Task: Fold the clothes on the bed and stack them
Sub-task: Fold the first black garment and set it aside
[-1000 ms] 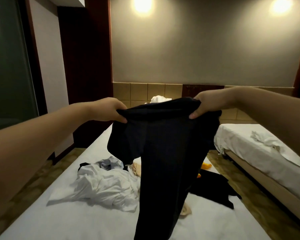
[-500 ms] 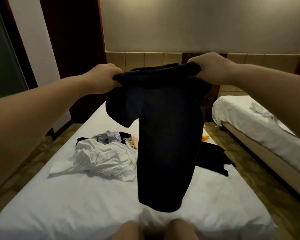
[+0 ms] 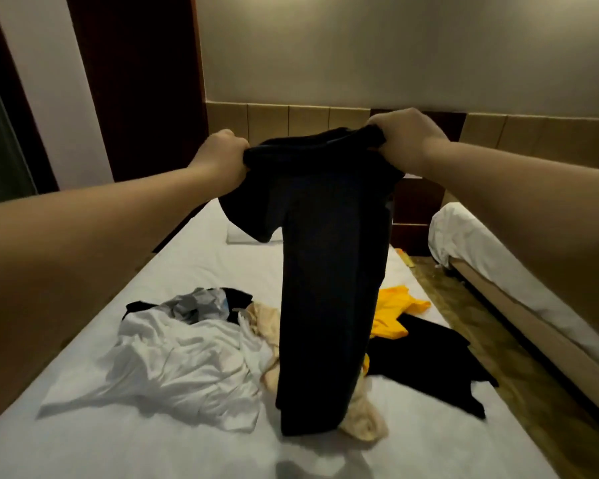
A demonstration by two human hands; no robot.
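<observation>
A dark garment (image 3: 329, 271) hangs in the air above the white bed (image 3: 194, 257), folded lengthwise, with one short sleeve sticking out at its left. My left hand (image 3: 222, 159) grips its top left corner and my right hand (image 3: 403, 138) grips its top right corner. Its lower end hangs just over the bed. On the sheet below lie a crumpled white shirt (image 3: 180, 361), a grey piece (image 3: 201, 302), a beige garment (image 3: 267, 326), a yellow garment (image 3: 395, 312) and a black garment (image 3: 433, 364).
A second bed (image 3: 519, 267) with white bedding stands at the right, across a strip of patterned floor (image 3: 464, 305). A tan padded headboard (image 3: 291, 122) and a dark wooden panel (image 3: 135, 81) are at the back. A white pillow (image 3: 237, 236) lies near the headboard.
Both hands have moved further out over the bed with the garment. Its lower end now hangs above the beige garment, and the yellow garment has come into sight.
</observation>
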